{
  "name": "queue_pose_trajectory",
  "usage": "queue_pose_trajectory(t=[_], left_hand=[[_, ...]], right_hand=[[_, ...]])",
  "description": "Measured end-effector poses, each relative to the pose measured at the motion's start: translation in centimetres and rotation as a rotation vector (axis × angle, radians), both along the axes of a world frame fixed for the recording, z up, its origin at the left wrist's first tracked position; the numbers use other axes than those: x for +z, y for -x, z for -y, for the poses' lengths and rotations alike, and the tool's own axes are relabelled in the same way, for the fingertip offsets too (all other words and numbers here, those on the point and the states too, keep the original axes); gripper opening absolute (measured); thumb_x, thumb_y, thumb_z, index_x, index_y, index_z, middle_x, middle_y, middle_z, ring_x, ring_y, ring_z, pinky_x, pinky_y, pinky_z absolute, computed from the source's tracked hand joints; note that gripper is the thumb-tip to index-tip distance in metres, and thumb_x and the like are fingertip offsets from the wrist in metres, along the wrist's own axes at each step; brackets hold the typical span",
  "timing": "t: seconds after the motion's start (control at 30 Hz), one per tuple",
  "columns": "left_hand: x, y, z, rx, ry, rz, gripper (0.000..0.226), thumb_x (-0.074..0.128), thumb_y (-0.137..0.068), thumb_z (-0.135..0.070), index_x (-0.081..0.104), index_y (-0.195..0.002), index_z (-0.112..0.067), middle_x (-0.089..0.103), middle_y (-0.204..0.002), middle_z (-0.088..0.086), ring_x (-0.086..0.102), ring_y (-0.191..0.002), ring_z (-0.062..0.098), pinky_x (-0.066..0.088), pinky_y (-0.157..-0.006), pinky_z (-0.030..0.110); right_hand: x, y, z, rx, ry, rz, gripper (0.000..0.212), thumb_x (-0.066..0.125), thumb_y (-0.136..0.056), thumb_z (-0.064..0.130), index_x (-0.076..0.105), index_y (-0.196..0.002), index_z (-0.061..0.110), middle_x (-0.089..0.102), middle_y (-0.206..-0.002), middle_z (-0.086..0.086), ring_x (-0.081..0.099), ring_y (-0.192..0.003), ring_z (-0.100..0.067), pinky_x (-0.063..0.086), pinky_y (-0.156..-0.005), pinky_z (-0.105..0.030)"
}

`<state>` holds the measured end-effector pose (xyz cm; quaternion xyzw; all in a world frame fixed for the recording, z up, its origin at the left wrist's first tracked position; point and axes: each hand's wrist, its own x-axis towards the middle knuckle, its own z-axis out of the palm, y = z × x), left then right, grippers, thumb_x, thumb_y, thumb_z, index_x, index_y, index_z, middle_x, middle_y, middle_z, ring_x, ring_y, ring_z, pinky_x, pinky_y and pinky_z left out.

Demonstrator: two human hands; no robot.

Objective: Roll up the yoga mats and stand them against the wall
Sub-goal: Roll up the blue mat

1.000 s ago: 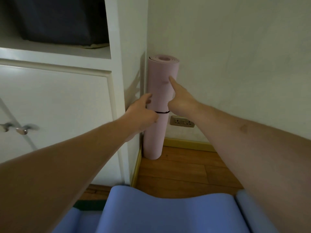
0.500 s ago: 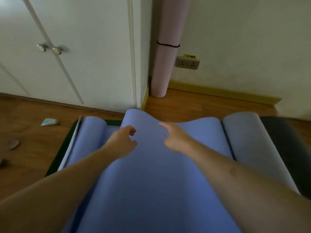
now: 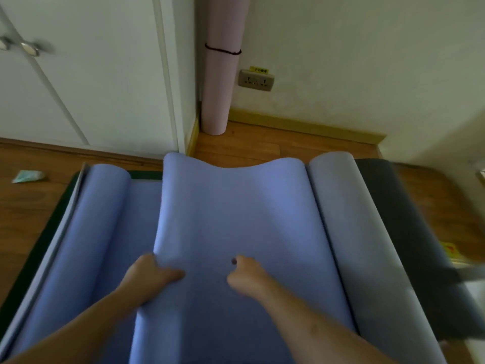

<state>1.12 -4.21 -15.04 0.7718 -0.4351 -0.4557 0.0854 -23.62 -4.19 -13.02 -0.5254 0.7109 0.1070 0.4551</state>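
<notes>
A pink rolled mat (image 3: 217, 88) stands upright in the corner between the wardrobe and the wall, tied with a black band (image 3: 223, 51). Several mats lie overlapped on the floor before me. Topmost is a blue mat (image 3: 236, 206) with a wavy far end. My left hand (image 3: 149, 274) grips its left edge, thumb on top. My right hand (image 3: 246, 274) rests on its middle with fingers curled and holds nothing. Under it lie another blue mat (image 3: 105, 206) with a curled side, a grey mat (image 3: 341, 206) and a dark mat (image 3: 388, 206).
White wardrobe doors (image 3: 105, 74) stand at the left, with a wall socket (image 3: 256, 80) beside the pink roll. A crumpled pale green scrap (image 3: 27, 176) lies on the wooden floor at the left. A dark green mat edge (image 3: 39, 245) shows under the stack.
Both hands left the standing pink roll and came down onto the blue mat. My left hand took hold of its left edge. The view tilted down to the floor.
</notes>
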Motion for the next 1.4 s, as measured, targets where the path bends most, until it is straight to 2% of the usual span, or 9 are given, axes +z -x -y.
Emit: queue_pose_trajectory(t=[0.13, 0.4, 0.6, 0.8, 0.93, 1.03, 1.13, 1.3, 1.4], left_hand=[[3.8, 6.8, 0.1, -0.155, 0.136, -0.11, 0.07, 0.092, -0.065, -0.045, 0.059, -0.12, -0.016, 0.068, -0.109, 0.003, 0.067, -0.098, 0.026, 0.056, -0.082, 0.038], [11.1, 10.8, -1.5, -0.952, 0.304, 0.308, 0.067, 0.061, -0.089, -0.025, 0.028, -0.146, -0.021, 0.061, -0.126, 0.005, 0.066, -0.109, 0.032, 0.055, -0.084, 0.042], [14.5, 9.3, -2.6, -1.186, 0.334, 0.513, 0.085, 0.064, -0.088, -0.018, 0.016, -0.157, -0.026, 0.055, -0.132, 0.003, 0.067, -0.107, 0.034, 0.057, -0.086, 0.047], [14.5, 5.3, -2.0, -1.211, 0.398, 0.7, 0.084, 0.064, -0.092, -0.024, 0.013, -0.158, -0.032, 0.052, -0.135, 0.001, 0.064, -0.11, 0.025, 0.055, -0.088, 0.041], [12.0, 4.0, -1.3, -1.159, 0.427, 0.685, 0.085, 0.066, -0.09, -0.026, 0.008, -0.151, -0.037, 0.05, -0.134, -0.004, 0.06, -0.112, 0.02, 0.056, -0.091, 0.038], [9.6, 3.6, -0.6, -1.175, 0.454, 0.651, 0.085, 0.069, -0.09, -0.025, 0.001, -0.139, -0.04, 0.042, -0.14, -0.003, 0.056, -0.114, 0.02, 0.058, -0.089, 0.039], [8.4, 3.3, 0.0, -1.19, 0.445, 0.633, 0.095, 0.072, -0.088, -0.023, -0.002, -0.143, -0.042, 0.041, -0.146, -0.002, 0.059, -0.113, 0.022, 0.058, -0.089, 0.039], [10.2, 3.2, 0.4, -1.241, 0.441, 0.668, 0.077, 0.061, -0.092, -0.023, 0.005, -0.141, -0.043, 0.057, -0.132, -0.004, 0.067, -0.102, 0.023, 0.057, -0.086, 0.039], [13.2, 3.4, 0.5, -1.278, 0.521, 0.721, 0.076, 0.058, -0.094, -0.022, 0.008, -0.147, -0.042, 0.058, -0.13, -0.003, 0.068, -0.099, 0.025, 0.055, -0.079, 0.038]], right_hand=[[2.2, 1.9, 1.5, -0.309, -0.099, 0.251, 0.056, 0.066, -0.102, 0.031, 0.043, -0.151, 0.018, 0.058, -0.138, -0.014, 0.07, -0.111, -0.03, 0.064, -0.08, -0.045], [10.1, 9.0, 4.6, -0.623, 0.246, 0.16, 0.058, 0.054, -0.099, 0.007, 0.038, -0.155, 0.014, 0.061, -0.119, -0.013, 0.073, -0.09, -0.03, 0.066, -0.064, -0.047], [15.1, 11.2, 2.4, 0.319, 0.605, -0.339, 0.07, 0.064, -0.086, 0.007, 0.029, -0.143, 0.03, 0.037, -0.128, 0.003, 0.058, -0.081, -0.018, 0.058, -0.06, -0.045], [10.8, 17.0, 0.5, 0.019, 0.123, -0.398, 0.007, 0.052, -0.098, 0.015, 0.05, -0.095, 0.009, 0.052, -0.084, -0.004, 0.052, -0.07, -0.019, 0.043, -0.067, -0.032], [3.6, 18.2, -2.4, 0.024, -0.111, -0.254, 0.036, 0.061, -0.104, 0.027, 0.066, -0.129, 0.002, 0.067, -0.132, -0.013, 0.066, -0.123, -0.028, 0.052, -0.088, -0.028], [0.0, 17.0, -3.6, -0.181, -0.11, -0.13, 0.096, 0.073, -0.1, 0.043, 0.016, -0.164, 0.0, 0.025, -0.169, -0.012, 0.029, -0.157, -0.03, 0.03, -0.124, -0.035], [-3.4, 16.3, -3.8, -0.539, -0.041, -0.124, 0.152, 0.098, -0.057, 0.06, 0.008, -0.162, -0.003, 0.033, -0.165, -0.018, 0.039, -0.151, -0.039, 0.042, -0.117, -0.048], [0.1, 15.5, -1.7, -0.561, 0.142, -0.113, 0.046, 0.089, -0.076, 0.018, 0.069, -0.111, -0.003, 0.069, -0.097, -0.014, 0.069, -0.091, -0.034, 0.062, -0.081, -0.044], [6.3, 13.8, 0.5, -0.668, 0.255, 0.194, 0.025, 0.086, -0.072, -0.002, 0.076, -0.096, -0.003, 0.078, -0.091, -0.018, 0.074, -0.083, -0.033, 0.065, -0.075, -0.045]])
